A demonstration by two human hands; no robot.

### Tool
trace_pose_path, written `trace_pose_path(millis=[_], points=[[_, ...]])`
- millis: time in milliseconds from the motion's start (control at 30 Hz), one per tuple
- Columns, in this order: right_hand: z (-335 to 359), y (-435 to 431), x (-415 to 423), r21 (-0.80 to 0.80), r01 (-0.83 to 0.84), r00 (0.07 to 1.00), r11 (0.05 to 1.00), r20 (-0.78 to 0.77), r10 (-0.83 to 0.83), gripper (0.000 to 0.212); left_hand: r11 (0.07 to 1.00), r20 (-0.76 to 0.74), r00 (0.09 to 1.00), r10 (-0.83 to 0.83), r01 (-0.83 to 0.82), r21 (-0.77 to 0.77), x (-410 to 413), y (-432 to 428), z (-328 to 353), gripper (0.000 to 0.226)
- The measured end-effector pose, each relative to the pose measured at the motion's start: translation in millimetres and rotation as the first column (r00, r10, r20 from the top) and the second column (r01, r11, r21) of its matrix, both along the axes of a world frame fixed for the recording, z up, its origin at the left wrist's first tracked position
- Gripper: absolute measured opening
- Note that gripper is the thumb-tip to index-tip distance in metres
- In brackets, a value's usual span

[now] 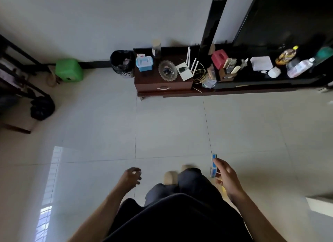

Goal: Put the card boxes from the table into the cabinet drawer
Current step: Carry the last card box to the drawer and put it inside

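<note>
My right hand (227, 176) holds a blue and white card box (213, 165) edge-on at waist height, over the tiled floor. My left hand (131, 176) hangs lower left with fingers loosely curled and nothing in it. Ahead, across the floor, stands a dark wooden cabinet (144, 83) whose drawer (178, 88), with a white curved handle (163, 88), is shut. Both hands are well short of the cabinet.
On the cabinet top sit a blue plastic box (144, 63), a glass dish (167, 70) and a white router (185, 70). A cluttered black TV shelf (252, 81) runs right. A black waste bin (122, 64) and green stool (69, 70) stand left.
</note>
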State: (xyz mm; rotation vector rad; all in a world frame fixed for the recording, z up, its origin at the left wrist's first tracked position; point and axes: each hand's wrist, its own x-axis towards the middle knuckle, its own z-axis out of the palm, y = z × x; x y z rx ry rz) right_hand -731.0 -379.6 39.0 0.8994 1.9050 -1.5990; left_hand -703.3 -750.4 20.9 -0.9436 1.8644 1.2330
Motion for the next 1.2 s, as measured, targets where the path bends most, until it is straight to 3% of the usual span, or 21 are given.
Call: trace_pose_path(millis=[100,200,533,633,867,933,1100,1200], points=[[-6.4,-9.4,-53.1,-0.025,-0.006,1.000,1.000,-0.003,0.006,0.050,1.000,-0.111,0.994,-0.017,0.018,0.004,-88.3,1.9,12.9,0.018],[-15.3,-17.6,-110.2,-0.034,-0.011,1.000,0.999,0.002,0.011,0.047,0.999,-0.124,0.992,-0.011,0.016,0.040,-139.9,1.1,6.9,0.017],[-20.2,-37.4,-299.5,-0.046,-0.019,0.997,0.999,0.077,0.022,0.033,0.995,0.130,0.991,0.022,-0.008,-0.104,-203.0,-42.4,-3.9,0.024],[-21.9,-56.0,-346.3,-0.045,-0.047,0.995,0.998,0.086,0.051,0.029,0.986,0.156,0.986,-0.062,0.085,-0.145,-218.2,-62.9,-10.2,0.028],[-38.8,-127.5,-448.7,0.003,-0.117,0.985,0.993,0.124,0.116,0.022,0.991,0.196,0.978,-0.072,0.093,-0.100,-320.7,-126.4,-40.1,0.028],[-41.9,-150.5,-477.1,0.017,-0.151,0.979,0.988,0.141,0.147,0.026,0.998,0.208,0.978,-0.024,0.037,-0.060,-366.1,-143.6,-45.2,0.027],[-65.9,-210.8,-552.2,0.092,-0.342,0.931,0.935,0.168,0.324,0.062,0.993,0.160,0.981,0.106,-0.111,0.026,-475.7,-164.9,-53.4,0.024],[-103.9,-248.0,-599.6,0.179,-0.472,0.878,0.863,0.189,0.441,0.057,0.983,0.131,0.979,0.156,-0.167,0.079,-522.9,-160.8,-78.5,0.022]])
